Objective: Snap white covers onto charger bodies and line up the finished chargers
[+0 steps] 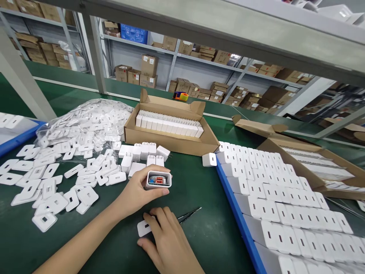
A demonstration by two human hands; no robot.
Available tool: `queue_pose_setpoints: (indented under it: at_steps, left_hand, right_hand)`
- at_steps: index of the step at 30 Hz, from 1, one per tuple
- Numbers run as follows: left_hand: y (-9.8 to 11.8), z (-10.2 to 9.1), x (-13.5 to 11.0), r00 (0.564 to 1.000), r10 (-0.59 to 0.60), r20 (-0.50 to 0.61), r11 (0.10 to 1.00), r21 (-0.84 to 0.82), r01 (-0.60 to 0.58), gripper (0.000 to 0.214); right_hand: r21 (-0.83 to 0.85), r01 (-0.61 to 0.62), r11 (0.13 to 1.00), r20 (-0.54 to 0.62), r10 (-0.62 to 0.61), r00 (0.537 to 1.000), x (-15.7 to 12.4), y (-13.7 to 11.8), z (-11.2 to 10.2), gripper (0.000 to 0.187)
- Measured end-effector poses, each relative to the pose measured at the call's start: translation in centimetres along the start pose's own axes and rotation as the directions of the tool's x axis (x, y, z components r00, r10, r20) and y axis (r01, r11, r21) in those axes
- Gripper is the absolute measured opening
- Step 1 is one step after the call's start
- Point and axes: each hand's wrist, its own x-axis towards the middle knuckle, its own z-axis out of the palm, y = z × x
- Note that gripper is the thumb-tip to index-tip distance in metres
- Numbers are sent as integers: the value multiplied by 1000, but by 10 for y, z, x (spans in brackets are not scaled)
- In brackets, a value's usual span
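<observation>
My left hand (142, 188) is closed around a white charger housing (146, 185). Its open end faces me and shows a circuit board with a red USB socket (159, 180) inside. Just below, my right hand (167, 238) has its fingers curled on a white end cover (143, 228) with a slot, close to the green bench top. A pair of dark tweezers (190, 215) sticks out beyond the right fingers; whether the hand grips it is hidden. Several white chargers (137, 152) stand just behind my left hand.
Loose covers (51, 190) and a plastic bag (91, 118) full of them spread on the left. A cardboard box (168, 142) with rows of chargers stands behind. On the right are a blue tray (232, 205) of finished-looking chargers and another open box (302, 186). A metal beam (199, 34) crosses overhead.
</observation>
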Motion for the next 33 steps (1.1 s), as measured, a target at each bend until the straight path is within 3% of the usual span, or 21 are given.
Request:
queue_pose_setpoints:
  at_steps: [4, 8, 11, 13, 16, 19, 25, 30, 33]
  left_hand:
    - [1, 3, -1, 1000, 8, 11, 1000, -4, -8, 30]
    - [0, 4, -2, 1000, 4, 23, 1000, 31, -5, 30]
    - [0, 3, -3, 999, -23, 32, 994, 109, 19, 27]
    - [0, 4, -4, 998, -35, 61, 987, 157, 25, 27]
    - [-1, 10, -6, 990, -48, 134, 977, 212, 19, 28]
    - [-3, 19, -9, 977, -50, 207, 974, 226, 2, 22]
    - [-3, 24, -12, 966, -50, 255, 976, 219, -8, 14]
    - [-4, 19, -12, 957, 16, 289, 993, 108, -49, 30]
    - [-7, 18, -12, 971, 49, 235, 998, 37, -60, 36]
  right_hand:
    - [-100, 65, 993, -50, -70, 996, -3, 0, 6, 44]
    - [-166, 116, 979, -170, -144, 975, -4, 5, 11, 16]
    - [-31, 150, 988, -343, -152, 927, -6, 14, -13, 22]
    - [111, 118, 987, -484, -50, 874, -6, 21, -40, 20]
    - [143, 72, 987, -615, 32, 788, -3, 28, -73, 15]
    - [94, 90, 992, -611, -15, 791, 5, 28, -76, 14]
    - [80, 95, 992, -609, -27, 792, 7, 23, -50, 16]
    - [91, 67, 994, -561, -5, 828, 1, 16, -47, 22]
    - [121, 74, 990, -539, 3, 842, -1, 14, -46, 30]
